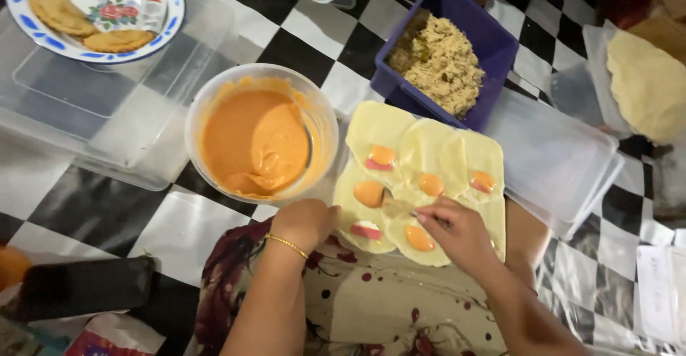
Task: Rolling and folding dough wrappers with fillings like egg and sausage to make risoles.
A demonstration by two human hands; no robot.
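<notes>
One head-worn camera looks steeply down, close above the checkered floor (300,48) before the person's lap.

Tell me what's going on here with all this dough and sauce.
A person is spooning orange sauce onto pale dough rounds laid on a board. The right hand holds a spoon over one round; the left hand rests by the tub of orange sauce. Most rounds already carry a dab. A purple tray of shredded filling sits beyond, and a plate of fried pastries at far left.
</notes>
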